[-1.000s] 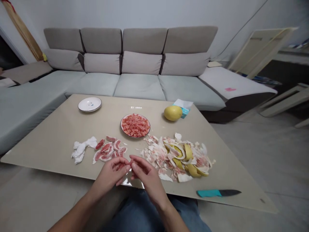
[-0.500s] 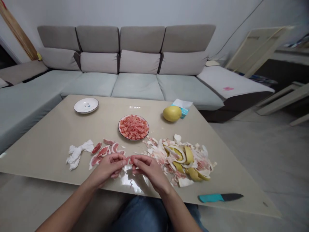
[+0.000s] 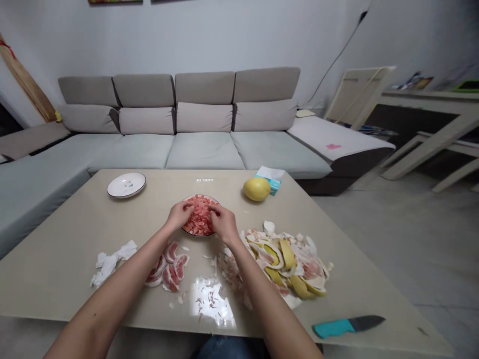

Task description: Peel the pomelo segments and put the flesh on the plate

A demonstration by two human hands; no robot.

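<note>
The left hand (image 3: 180,214) and right hand (image 3: 223,223) curl, pinch unclear, seemingly adding to pomelo pulp (image 3: 201,219) between them, which calls for gentle release.

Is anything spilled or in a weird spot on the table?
Yes, a bit. Small scraps are scattered on the table itself, left of the peel heap, so they look spilled. The turquoise-handled knife lies very close to the near edge, an odd spot for something that looks sharp.
</note>
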